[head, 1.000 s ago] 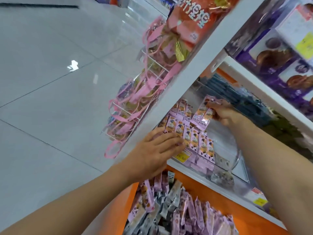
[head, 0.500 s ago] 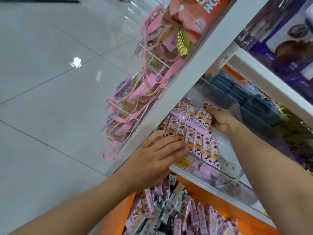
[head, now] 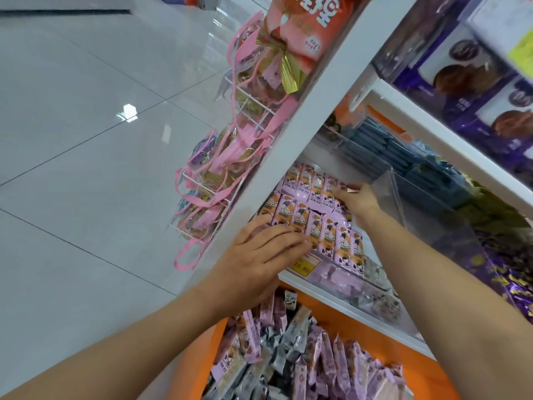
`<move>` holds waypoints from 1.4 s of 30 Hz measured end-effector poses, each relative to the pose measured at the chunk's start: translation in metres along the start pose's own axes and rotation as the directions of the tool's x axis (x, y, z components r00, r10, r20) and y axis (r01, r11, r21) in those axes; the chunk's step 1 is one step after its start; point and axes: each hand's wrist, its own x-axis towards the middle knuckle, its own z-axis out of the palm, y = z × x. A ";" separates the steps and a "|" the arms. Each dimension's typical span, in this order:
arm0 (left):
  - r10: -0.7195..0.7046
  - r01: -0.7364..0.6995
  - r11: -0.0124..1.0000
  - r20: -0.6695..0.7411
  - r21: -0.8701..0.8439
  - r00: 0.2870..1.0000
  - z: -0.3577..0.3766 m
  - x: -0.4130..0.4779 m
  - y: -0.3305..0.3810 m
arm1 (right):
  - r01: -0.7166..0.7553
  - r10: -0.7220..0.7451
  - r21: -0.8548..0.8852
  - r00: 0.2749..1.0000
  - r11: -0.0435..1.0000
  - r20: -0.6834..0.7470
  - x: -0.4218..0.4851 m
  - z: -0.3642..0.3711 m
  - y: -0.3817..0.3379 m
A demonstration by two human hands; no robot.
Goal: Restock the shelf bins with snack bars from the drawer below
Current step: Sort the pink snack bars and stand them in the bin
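Two rows of pink snack bars [head: 328, 241] stand in the clear shelf bin [head: 388, 194], left hand [head: 259, 255] flat with straight fingers on the front row, right hand [head: 359, 202] at the back row's right end, grip impossible to tell, more bars heaped loose in the orange drawer [head: 360, 321] below.

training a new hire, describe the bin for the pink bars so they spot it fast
Find the white shelf post with the wire rack of pink-ribboned bags on its outer side. Inside it, above the orange drawer, sits a clear bin. Dark blue packs fill the next one; this one holds rows of pink bars and has a yellow price tag in front.
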 end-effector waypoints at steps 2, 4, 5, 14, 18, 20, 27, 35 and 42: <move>-0.005 0.005 1.000 0.029 -0.001 1.000 -0.001 0.000 0.001 | 0.019 -0.018 -0.031 0.998 0.999 0.055 -0.009 -0.005 -0.002; -0.009 0.009 1.000 0.062 0.001 0.998 -0.005 0.000 0.002 | 0.041 -0.040 -0.009 0.992 0.999 0.117 -0.019 -0.011 -0.005; -0.013 0.013 1.000 0.076 0.000 0.997 -0.007 0.000 0.003 | 0.064 -0.064 0.004 0.988 0.998 0.138 -0.026 -0.014 -0.007; -0.192 0.193 0.981 0.070 -0.007 0.979 -0.023 0.013 0.047 | 0.295 -0.374 0.283 0.881 0.913 0.288 -0.131 -0.067 -0.003; -0.074 0.074 0.997 0.084 0.005 0.994 -0.008 0.012 0.091 | 0.397 -0.503 0.343 0.803 0.852 0.321 -0.181 -0.099 0.034; -0.016 0.023 0.999 0.155 -0.045 0.988 0.008 0.010 0.109 | 0.448 -0.545 0.339 0.787 0.827 0.289 -0.199 -0.110 0.062; -0.127 0.248 0.966 0.694 -0.076 0.708 0.079 -0.018 0.157 | 0.400 -0.421 0.133 0.845 0.907 0.331 -0.211 -0.105 0.199; -0.121 0.489 0.872 0.964 -0.010 0.236 0.158 -0.051 0.199 | 0.168 0.020 -0.333 0.869 0.928 0.494 -0.191 -0.071 0.350; -0.139 0.587 0.809 0.978 0.022 0.155 0.215 -0.054 0.233 | 0.133 0.261 -0.475 0.694 0.870 0.671 -0.182 -0.064 0.387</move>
